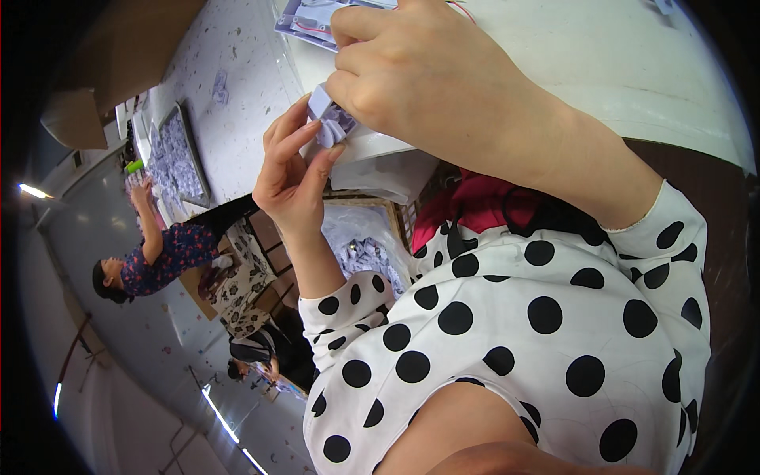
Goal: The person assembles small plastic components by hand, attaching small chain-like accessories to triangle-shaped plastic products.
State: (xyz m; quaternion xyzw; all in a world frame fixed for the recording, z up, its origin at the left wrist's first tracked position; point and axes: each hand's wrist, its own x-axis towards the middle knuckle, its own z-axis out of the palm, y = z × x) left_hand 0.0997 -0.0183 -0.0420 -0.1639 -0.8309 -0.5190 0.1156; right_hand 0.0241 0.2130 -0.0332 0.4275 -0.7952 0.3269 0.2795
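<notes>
Between the fingertips and thumb of my left hand (pixel 294 162) is a small pale lavender plastic part (pixel 336 131) with block-like shapes. My right hand (pixel 419 67) is right beside it, its fingers curled closed. Whatever those fingers grip is hidden behind the hand, and I cannot tell if they touch the small part. Just beyond them, on the white table (pixel 602 71), lies a lavender plastic housing (pixel 297 28) with a thin red wire along it.
A box lined with clear plastic (pixel 360 222) holds many lavender parts below the table edge. At left, a dark-rimmed tray (pixel 194 150) is heaped with similar pieces. One co-worker (pixel 170 253) reaches near that tray; another person (pixel 269 352) is farther off.
</notes>
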